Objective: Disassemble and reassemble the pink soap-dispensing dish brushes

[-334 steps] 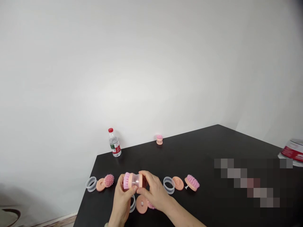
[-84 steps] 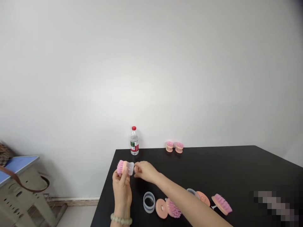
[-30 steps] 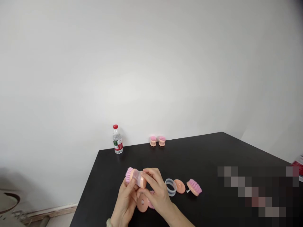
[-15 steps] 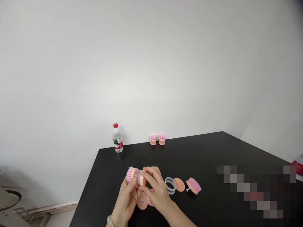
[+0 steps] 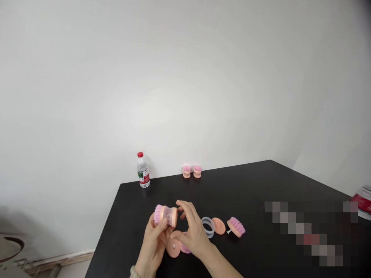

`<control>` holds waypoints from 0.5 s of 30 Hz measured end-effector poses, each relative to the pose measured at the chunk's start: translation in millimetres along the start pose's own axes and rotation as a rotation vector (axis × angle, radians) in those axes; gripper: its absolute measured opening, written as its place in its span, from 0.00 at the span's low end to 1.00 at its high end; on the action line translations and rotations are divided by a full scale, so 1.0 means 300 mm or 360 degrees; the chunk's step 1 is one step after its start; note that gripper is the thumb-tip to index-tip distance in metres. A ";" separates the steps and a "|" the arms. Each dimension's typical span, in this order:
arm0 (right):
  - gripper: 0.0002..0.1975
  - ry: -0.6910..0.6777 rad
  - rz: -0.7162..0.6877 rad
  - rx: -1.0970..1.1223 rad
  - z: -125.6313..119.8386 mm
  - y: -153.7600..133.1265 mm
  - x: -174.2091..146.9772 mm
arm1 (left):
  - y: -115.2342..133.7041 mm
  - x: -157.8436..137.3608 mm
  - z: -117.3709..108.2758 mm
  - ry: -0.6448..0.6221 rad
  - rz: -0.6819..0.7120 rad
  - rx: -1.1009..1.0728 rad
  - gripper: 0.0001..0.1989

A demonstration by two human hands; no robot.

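Note:
A scrubbing brush point(image 5: 168, 216) with pink bristles, a clear waist and a peach end lies sideways in my left hand point(image 5: 155, 237), whose thumb and fingers grip it. Just right of its peach end, my right hand point(image 5: 194, 229) holds nothing, its fingers bent and apart. Below the hands, a peach disc point(image 5: 173, 249) with a pale centre lies on the table, beside a pink-bristled part point(image 5: 185, 249) that my right hand partly hides. To the right lie a clear ring point(image 5: 208, 227), another peach disc point(image 5: 218, 226) and a brush head point(image 5: 236, 227) tipped on its side with a white stem.
The black table point(image 5: 232, 189) meets a white wall. A water bottle point(image 5: 143, 172) with a red cap stands at its far left corner. Two upright brushes point(image 5: 187, 172) stand by the wall. A red-and-white package point(image 5: 362, 202) shows at the right edge, near a blurred-out patch.
My right hand has let go of the brush's peach end and moved slightly right, its fingers opening. My left hand still holds the brush. The view has shifted slightly.

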State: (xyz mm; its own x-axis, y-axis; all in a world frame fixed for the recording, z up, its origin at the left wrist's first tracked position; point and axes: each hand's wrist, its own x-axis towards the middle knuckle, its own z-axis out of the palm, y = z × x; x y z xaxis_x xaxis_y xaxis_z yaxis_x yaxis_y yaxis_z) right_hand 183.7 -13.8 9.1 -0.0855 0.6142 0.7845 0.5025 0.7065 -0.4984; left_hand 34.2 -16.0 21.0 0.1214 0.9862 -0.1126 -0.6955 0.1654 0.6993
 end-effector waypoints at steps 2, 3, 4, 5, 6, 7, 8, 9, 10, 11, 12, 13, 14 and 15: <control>0.27 -0.0024 -0.0045 0.0008 0.000 -0.010 0.002 | 0.005 0.005 -0.007 0.0055 0.0043 -0.0004 0.22; 0.23 -0.0034 -0.0060 0.0015 -0.001 -0.013 0.003 | 0.007 0.006 -0.011 0.0069 0.0061 0.0003 0.22; 0.20 -0.0040 -0.0066 0.0028 -0.001 -0.014 0.003 | 0.008 0.006 -0.014 0.0074 0.0070 0.0013 0.22; 0.18 -0.0041 -0.0053 0.0047 -0.002 -0.012 0.003 | 0.010 0.005 -0.016 0.0069 0.0072 0.0024 0.22; 0.17 -0.0043 -0.0016 0.0070 -0.002 -0.007 0.001 | 0.012 0.004 -0.017 0.0057 0.0072 0.0035 0.22; 0.16 -0.0043 0.0036 0.0094 -0.002 0.000 -0.001 | 0.013 0.002 -0.015 0.0039 0.0076 0.0047 0.22; 0.15 -0.0038 0.0088 0.0113 -0.001 0.008 -0.004 | 0.014 0.000 -0.013 0.0022 0.0083 0.0058 0.22; 0.16 -0.0026 0.0125 0.0128 0.000 0.015 -0.006 | 0.015 -0.001 -0.010 0.0010 0.0088 0.0066 0.22; 0.17 -0.0017 0.0140 0.0143 0.001 0.020 -0.008 | 0.016 -0.002 -0.006 0.0010 0.0092 0.0074 0.22; 0.20 -0.0004 0.0134 0.0156 0.004 0.023 -0.009 | 0.017 -0.002 -0.003 0.0020 0.0096 0.0081 0.22; 0.23 0.0010 0.0113 0.0164 0.006 0.022 -0.010 | 0.018 -0.002 -0.001 0.0038 0.0101 0.0089 0.22; 0.25 0.0013 0.0090 0.0168 0.009 0.020 -0.010 | 0.019 -0.002 0.001 0.0056 0.0107 0.0098 0.23; 0.26 0.0006 0.0081 0.0166 0.011 0.016 -0.010 | 0.019 -0.002 0.002 0.0070 0.0112 0.0109 0.23; 0.26 -0.0004 0.0088 0.0162 0.012 0.011 -0.010 | 0.020 -0.003 0.003 0.0075 0.0121 0.0120 0.23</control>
State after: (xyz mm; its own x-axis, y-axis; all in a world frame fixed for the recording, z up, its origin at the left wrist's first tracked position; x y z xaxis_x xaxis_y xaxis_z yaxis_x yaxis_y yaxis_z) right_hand 182.5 -11.9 3.7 -0.0623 0.6543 0.7536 0.4166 0.7032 -0.5761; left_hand 30.5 -16.0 26.1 0.0355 0.9954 -0.0892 -0.6460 0.0910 0.7579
